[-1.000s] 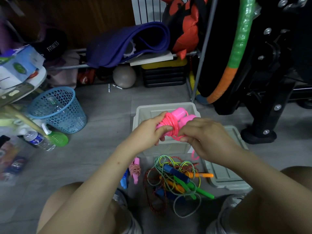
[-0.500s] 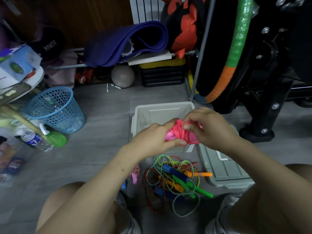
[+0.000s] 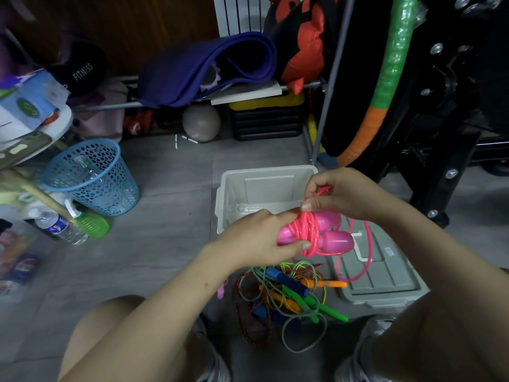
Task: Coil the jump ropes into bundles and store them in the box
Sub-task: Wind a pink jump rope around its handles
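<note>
Above the grey plastic box [image 3: 268, 186], left hand [image 3: 254, 239] gripping glossy pink bulbous handles [image 3: 329, 230], right hand [image 3: 340, 194] fingers pinching thin pink cord [image 3: 367, 244] wound round them

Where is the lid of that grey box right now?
In the head view, the grey lid lies flat on the floor at the right, beside the open box and right of the tangled rope pile.
</note>
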